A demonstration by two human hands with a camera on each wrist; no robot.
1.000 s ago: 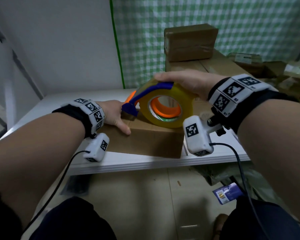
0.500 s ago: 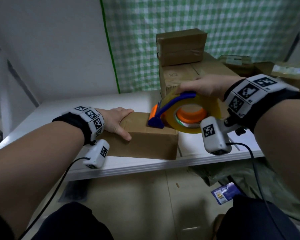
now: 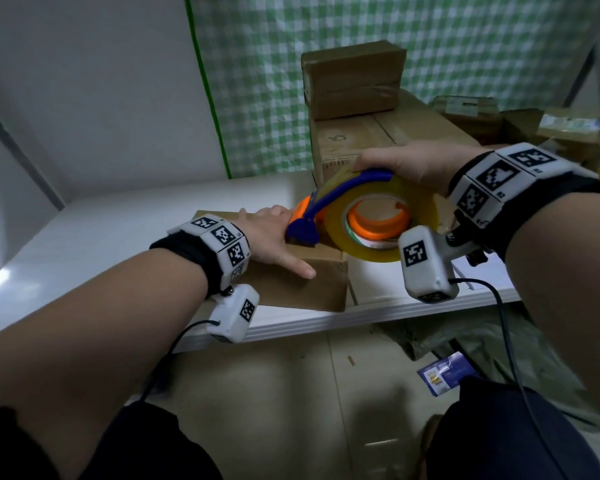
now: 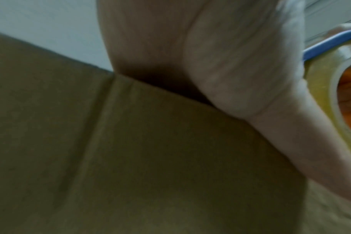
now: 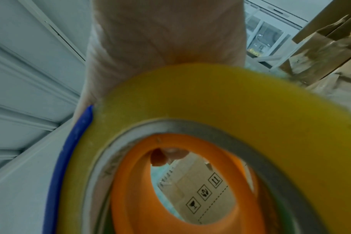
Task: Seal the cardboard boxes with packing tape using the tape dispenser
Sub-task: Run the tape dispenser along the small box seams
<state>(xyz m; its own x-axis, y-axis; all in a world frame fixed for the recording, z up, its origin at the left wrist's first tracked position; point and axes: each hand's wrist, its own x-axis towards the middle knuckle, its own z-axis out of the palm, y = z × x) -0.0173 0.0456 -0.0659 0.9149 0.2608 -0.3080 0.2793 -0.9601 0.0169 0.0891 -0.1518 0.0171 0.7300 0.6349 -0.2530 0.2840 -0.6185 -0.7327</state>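
A: What's nearest the camera?

B: Left hand [image 3: 269, 237] lies flat on the small cardboard box [image 3: 305, 289], fingers straight, thumb over the near top edge. The box sits at the front edge of the white table [image 3: 118, 223].

A: And the right?

B: Right hand [image 3: 406, 164] is wrapped over the top of the tape dispenser [image 3: 357, 216], fingers curled round the roll. Blue frame, orange hub, yellowish tape. Its blue-orange nose touches the box top at the right end, just beside the left hand's fingers.

A: Tape stuck down yet?

B: Can't tell, the contact point is hidden.

A: Behind that?

B: Large carton [image 3: 368, 140] with a taped box [image 3: 352, 77] stacked on it, then a green checked curtain [image 3: 430, 46].
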